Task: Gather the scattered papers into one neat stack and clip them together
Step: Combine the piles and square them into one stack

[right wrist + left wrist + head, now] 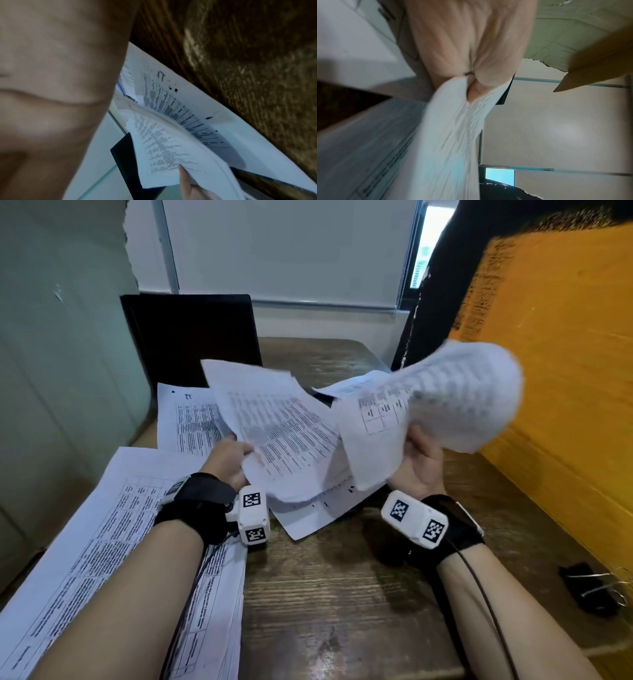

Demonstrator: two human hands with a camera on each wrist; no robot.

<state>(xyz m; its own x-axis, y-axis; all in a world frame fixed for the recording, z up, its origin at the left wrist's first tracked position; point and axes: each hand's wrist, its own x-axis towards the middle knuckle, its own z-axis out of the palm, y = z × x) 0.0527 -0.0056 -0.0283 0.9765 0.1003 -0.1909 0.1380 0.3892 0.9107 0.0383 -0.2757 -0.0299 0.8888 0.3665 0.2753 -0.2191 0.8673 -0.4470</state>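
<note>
Left hand: your left hand (pixel 230 457) pinches a printed sheet (pixel 281 436), raised.
Right hand: your right hand (pixel 419 465) grips a blurred sheet (pixel 442 405).
Clip: binder clip (pixel 594 589) lies on the table (pixel 342 594).

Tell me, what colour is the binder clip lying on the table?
Black, with silver wire handles: binder clip, best seen in the head view.

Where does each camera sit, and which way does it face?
Head: worn on the head, looking down at the table; both forearms, left hand and right hand holding papers.
Left wrist: looks along the left hand at its pinched papers.
Right wrist: looks past the right palm at papers and table.
Shared: all show the papers.
</note>
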